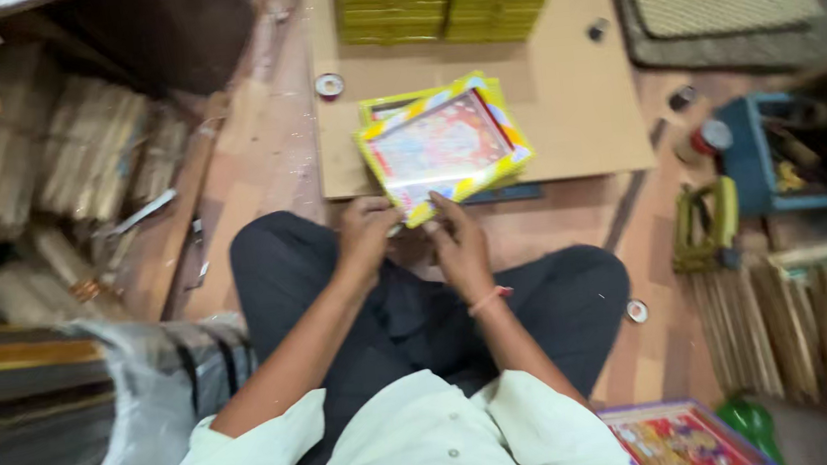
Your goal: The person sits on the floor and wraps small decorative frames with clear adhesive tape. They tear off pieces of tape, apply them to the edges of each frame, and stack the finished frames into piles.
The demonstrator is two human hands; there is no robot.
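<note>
Both hands meet at the near edge of a yellow-bordered rectangular picture frame (pixel 444 146) with a pale, pinkish printed picture inside. The left hand (pixel 366 235) has its fingers (pixel 379 209) curled closed on the frame's lower left corner, and the right hand (pixel 459 243) pinches the lower edge just beside it, its fingers (pixel 443 203) pressed against the yellow border. The frame is tilted, its far end raised away from the fingers and lying over a second yellow-edged frame (pixel 386 107) that shows just behind its upper left corner.

Under and beyond the fingers lies a flat brown cardboard sheet (pixel 572 109) spread on the floor. Past the frame, at the sheet's far end, stands a stack of yellow frames (pixel 448 0). A small round roll of tape (pixel 329 86) sits on the sheet, up and to the left of the left fingers. To the right of the right fingers, well apart, a yellow-green handled tool (pixel 704 222) rests on the floor near a blue box (pixel 776 153). Bundles of wooden strips (pixel 811 327) lie further right and nearer the person. Close to the person's right knee a purple-edged frame with a red picture (pixel 679 439) lies flat. The person sits cross-legged in dark trousers (pixel 420 312).
</note>
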